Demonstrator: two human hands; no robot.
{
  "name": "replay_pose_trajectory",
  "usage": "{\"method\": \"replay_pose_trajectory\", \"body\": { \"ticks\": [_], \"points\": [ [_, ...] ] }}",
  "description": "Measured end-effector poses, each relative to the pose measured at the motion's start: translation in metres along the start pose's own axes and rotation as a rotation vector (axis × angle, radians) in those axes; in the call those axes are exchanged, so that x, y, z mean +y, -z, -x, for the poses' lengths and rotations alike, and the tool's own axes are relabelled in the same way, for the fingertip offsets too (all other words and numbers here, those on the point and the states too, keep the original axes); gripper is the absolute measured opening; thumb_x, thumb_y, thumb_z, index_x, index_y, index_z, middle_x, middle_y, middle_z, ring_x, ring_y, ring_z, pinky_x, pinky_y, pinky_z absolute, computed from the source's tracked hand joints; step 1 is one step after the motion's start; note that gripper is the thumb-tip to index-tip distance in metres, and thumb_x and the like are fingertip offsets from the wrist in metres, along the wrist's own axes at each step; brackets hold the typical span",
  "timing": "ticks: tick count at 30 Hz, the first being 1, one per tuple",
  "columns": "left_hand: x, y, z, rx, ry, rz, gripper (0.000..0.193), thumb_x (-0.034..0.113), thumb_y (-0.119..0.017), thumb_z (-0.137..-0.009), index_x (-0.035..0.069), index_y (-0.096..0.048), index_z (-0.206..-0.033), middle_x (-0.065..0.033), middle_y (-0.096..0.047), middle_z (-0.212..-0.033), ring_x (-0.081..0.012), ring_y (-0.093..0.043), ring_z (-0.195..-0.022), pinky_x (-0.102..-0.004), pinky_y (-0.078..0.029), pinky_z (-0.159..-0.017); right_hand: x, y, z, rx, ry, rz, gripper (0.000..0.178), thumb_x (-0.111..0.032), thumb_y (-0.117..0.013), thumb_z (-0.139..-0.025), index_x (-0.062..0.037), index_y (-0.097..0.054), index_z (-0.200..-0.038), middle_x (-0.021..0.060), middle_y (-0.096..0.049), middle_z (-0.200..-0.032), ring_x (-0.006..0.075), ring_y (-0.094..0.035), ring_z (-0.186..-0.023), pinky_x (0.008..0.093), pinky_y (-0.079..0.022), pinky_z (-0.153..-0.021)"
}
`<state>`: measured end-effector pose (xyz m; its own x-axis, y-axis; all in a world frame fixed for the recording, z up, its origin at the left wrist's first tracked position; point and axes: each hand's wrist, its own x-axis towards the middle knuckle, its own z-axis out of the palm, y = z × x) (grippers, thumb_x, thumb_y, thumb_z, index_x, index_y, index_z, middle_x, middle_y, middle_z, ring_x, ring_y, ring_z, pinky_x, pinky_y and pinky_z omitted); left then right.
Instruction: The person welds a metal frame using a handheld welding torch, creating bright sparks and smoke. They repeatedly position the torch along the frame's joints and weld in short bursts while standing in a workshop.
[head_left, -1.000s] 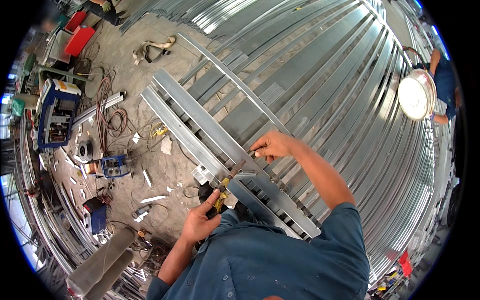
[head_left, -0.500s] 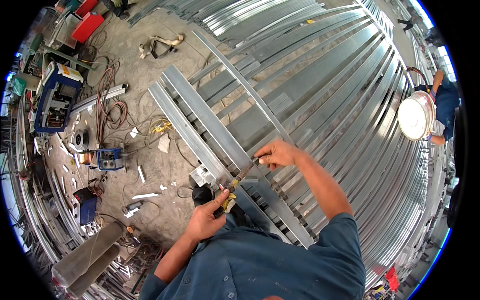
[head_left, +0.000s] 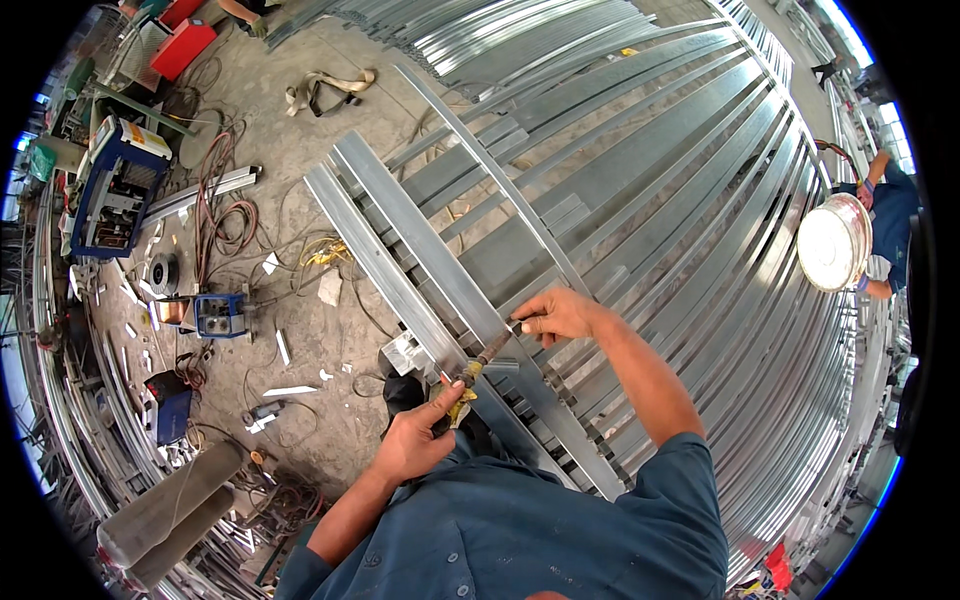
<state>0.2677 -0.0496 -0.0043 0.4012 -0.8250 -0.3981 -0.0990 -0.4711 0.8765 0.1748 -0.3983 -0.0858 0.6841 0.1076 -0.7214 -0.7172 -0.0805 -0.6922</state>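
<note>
A welding torch (head_left: 492,350), with a worn brownish neck and yellow wrapping around its middle, lies slantwise between my hands. My left hand (head_left: 412,442) is closed around its handle end, thumb stretched along the top. With bent fingers, my right hand (head_left: 562,314) pinches the torch's far tip; the fingers hide the exact tip. Beneath the torch are two parallel galvanized steel channels (head_left: 420,232), part of a metal frame that runs away to the left and back.
Many long steel profiles (head_left: 640,200) fill the right side. Blue welding machines (head_left: 125,190), coiled cables (head_left: 230,228) and scraps lie on the floor at left. Gas cylinders (head_left: 170,505) lie at lower left. Another person holds a white bucket (head_left: 833,243) at far right.
The view has shifted slightly, so the frame appears a little lower and to the right. Both hands keep nearly the same hold on the torch. At far right, the other person's arms have moved slightly.
</note>
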Motion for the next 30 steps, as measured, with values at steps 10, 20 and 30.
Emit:
{"method": "replay_pose_trajectory", "body": {
  "ticks": [10,20,30],
  "points": [
    [0.004,-0.001,-0.002,-0.024,0.023,-0.03,0.077,0.002,-0.065,-0.084,0.024,-0.05,-0.156,-0.0204,-0.072,-0.114,-0.0332,-0.074,-0.097,-0.0365,-0.057,-0.084,0.046,0.004,-0.023,0.021,0.043,-0.062,0.034,-0.028,-0.074,-0.098,-0.011,-0.074,-0.127,0.0034,-0.077,-0.103,0.0132,-0.073,-0.068,0.0284,-0.057,-0.06],
    [0.009,-0.005,-0.001,-0.009,-0.037,-0.191,0.078,0.004,-0.066,-0.082,0.029,-0.05,-0.154,-0.0161,-0.072,-0.12,-0.0383,-0.071,-0.096,-0.0423,-0.058,-0.083,0.031,0.004,-0.013,0.059,-0.003,0.074,0.037,-0.03,-0.077,-0.096,-0.0116,-0.075,-0.128,0.0011,-0.076,-0.097,0.0103,-0.068,-0.068,0.028,-0.056,-0.063],
    [0.009,-0.001,0.008,0.022,-0.041,-0.17,0.075,0.003,-0.066,-0.084,0.024,-0.052,-0.154,-0.0168,-0.072,-0.117,-0.0371,-0.071,-0.09,-0.0417,-0.058,-0.08,-0.005,-0.002,0.005,0.045,-0.071,-0.04,0.034,-0.028,-0.075,-0.099,-0.0134,-0.074,-0.129,-0.0012,-0.075,-0.094,0.0071,-0.063,-0.065,0.0268,-0.054,-0.062]
  ]
}}
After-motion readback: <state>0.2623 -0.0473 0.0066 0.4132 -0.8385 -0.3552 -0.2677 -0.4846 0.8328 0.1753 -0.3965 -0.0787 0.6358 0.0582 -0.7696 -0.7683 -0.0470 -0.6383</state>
